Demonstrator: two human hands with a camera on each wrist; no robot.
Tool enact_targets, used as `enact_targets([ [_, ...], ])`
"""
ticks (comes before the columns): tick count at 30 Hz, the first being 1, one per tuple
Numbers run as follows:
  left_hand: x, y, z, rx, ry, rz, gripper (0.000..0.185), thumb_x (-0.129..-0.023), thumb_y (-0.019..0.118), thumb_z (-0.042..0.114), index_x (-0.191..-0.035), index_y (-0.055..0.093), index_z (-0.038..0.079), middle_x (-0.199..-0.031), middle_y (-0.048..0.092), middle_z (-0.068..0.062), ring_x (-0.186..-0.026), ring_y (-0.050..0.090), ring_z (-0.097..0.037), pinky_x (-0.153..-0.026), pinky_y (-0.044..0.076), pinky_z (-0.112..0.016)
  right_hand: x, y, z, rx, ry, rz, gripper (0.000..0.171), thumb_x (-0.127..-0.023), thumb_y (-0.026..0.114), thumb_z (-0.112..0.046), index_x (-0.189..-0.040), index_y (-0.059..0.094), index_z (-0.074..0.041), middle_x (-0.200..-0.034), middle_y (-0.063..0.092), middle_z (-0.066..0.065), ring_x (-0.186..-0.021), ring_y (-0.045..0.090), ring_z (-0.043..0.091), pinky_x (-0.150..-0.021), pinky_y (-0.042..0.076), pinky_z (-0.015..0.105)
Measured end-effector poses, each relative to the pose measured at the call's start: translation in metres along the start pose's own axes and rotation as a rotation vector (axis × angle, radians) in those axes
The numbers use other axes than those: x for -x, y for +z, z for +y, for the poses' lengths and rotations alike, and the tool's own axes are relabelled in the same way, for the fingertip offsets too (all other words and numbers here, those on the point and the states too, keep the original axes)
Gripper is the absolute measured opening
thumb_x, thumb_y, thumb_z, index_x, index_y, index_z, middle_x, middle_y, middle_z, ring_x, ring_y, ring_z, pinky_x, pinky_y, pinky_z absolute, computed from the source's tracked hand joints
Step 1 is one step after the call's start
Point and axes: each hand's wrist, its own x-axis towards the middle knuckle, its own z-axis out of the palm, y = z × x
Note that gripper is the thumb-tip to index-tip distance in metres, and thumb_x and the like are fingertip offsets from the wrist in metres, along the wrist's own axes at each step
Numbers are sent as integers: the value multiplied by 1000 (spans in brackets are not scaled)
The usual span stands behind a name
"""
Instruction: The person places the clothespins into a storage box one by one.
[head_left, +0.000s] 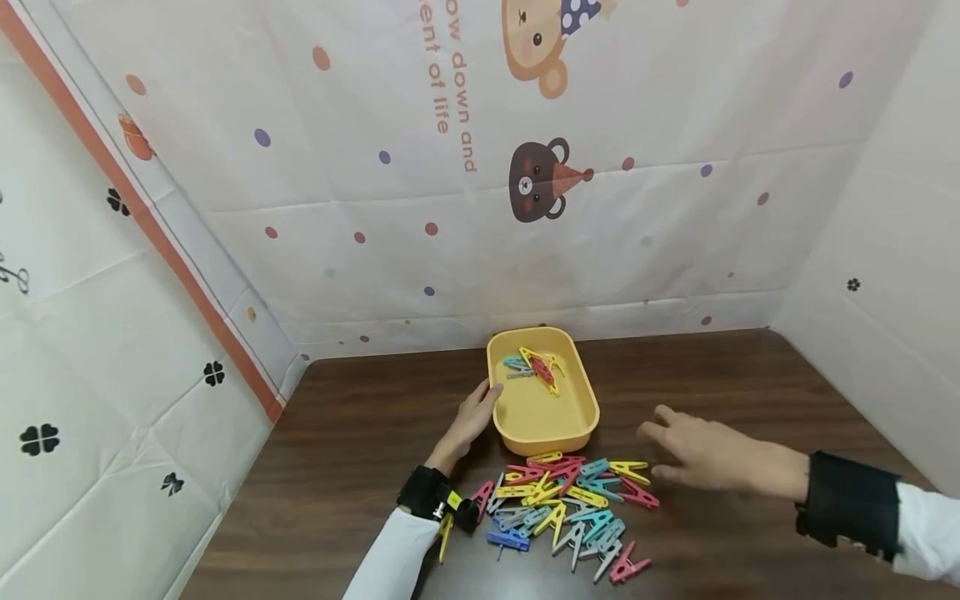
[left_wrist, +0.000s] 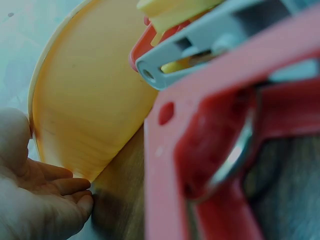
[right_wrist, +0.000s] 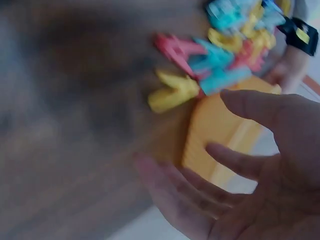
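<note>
A yellow plastic basket (head_left: 543, 425) stands on the table with several clothespins (head_left: 540, 371) inside, yellow, red, blue and grey. My left hand (head_left: 472, 415) holds its left side, thumb at the rim; in the left wrist view the fingers (left_wrist: 70, 185) lie along the outer wall. To the right of the basket, my right hand (head_left: 701, 450) is above the table with nothing in it, fingers spread in the right wrist view. A heap of clothespins (head_left: 551, 492) in pink, yellow, blue and grey lies in front of the basket, near both hands.
The dark wooden table (head_left: 360, 450) meets a white printed cloth (head_left: 465, 267) at its back edge. Similar cloth hangs at the left and right. A yellow clothespin (head_left: 446, 533) lies beside the left wrist, and a pink clothespin (left_wrist: 165, 150) fills the left wrist view's foreground.
</note>
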Motion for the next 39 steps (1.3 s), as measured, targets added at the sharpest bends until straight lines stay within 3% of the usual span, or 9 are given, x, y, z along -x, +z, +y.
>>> enact_targets([
  [4, 0, -6, 1, 9, -5, 22, 68, -108, 39, 52, -163, 26, 13, -161, 41, -19, -149, 40, -36, -119, 33, -58, -12, 21, -5, -72, -6, -70, 50, -90, 79, -32, -131, 61, -9, -108, 55, 2, -89, 59, 15, -66, 53, 33],
  [10, 0, -6, -1, 12, 2, 40, 70, -108, 39, 53, -163, 27, 12, -161, 40, -20, -150, 38, -37, -120, 32, -58, -31, 31, -9, -136, -34, -156, 33, -88, 81, -22, -114, 63, -11, -99, 62, 3, -77, 55, 10, -66, 51, 30],
  [17, -2, 0, -1, 15, -3, 33, 72, -107, 40, 56, -163, 28, 13, -163, 38, -18, -151, 35, -36, -121, 31, -57, -28, 35, -6, -184, -16, -164, 23, -90, 79, -15, -107, 65, -12, -96, 64, 3, -74, 54, 8, -63, 50, 26],
  [22, -3, 1, -2, 8, 6, 27, 70, -107, 40, 55, -162, 29, 14, -163, 38, -17, -152, 34, -35, -121, 30, -58, -20, 40, -4, -146, -49, -110, 13, -93, 75, -14, -100, 64, -14, -89, 62, -1, -67, 49, 3, -56, 44, 22],
  [26, -3, 1, -1, -1, 8, 6, 73, -107, 39, 57, -163, 27, 13, -163, 37, -18, -151, 35, -36, -121, 31, -58, -18, 41, -3, -107, -45, -79, 15, -90, 77, -11, -93, 63, -16, -84, 60, -5, -65, 46, 1, -54, 40, 21],
  [33, -1, -2, 2, 1, 11, 24, 69, -108, 39, 53, -163, 27, 12, -163, 38, -19, -151, 36, -36, -121, 31, -58, -21, 38, -6, -76, -17, -86, 23, -85, 81, -5, -88, 63, -18, -82, 58, -6, -65, 45, 5, -54, 39, 22],
  [39, -2, 3, -1, 2, 8, 27, 71, -107, 39, 56, -163, 28, 13, -163, 37, -18, -151, 35, -36, -121, 30, -58, -16, 39, -8, -6, 20, -94, 23, -83, 83, -14, -89, 62, -21, -83, 57, -7, -66, 47, 7, -53, 41, 26],
])
